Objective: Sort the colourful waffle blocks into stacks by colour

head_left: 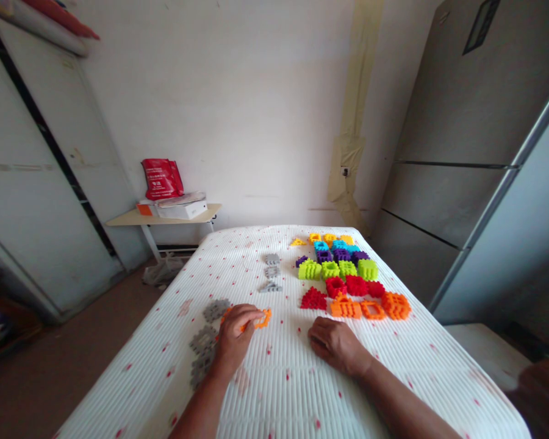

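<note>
My left hand pinches an orange interlocking building piece with an open middle, just above or on the table; more orange shows at the hand's left edge. Close to that hand lie several flat grey building pieces, partly covered by it. My right hand rests on the cloth with its fingers curled in, and I see nothing in them. Beyond it is a row of orange pieces, with a red triangular piece farther off.
Rows of lime green, purple, blue and yellow blocks fill the table's far right. Smaller grey pieces lie mid-table. A ribbed, spotted cloth covers the table. A fridge stands right; a side table stands back left.
</note>
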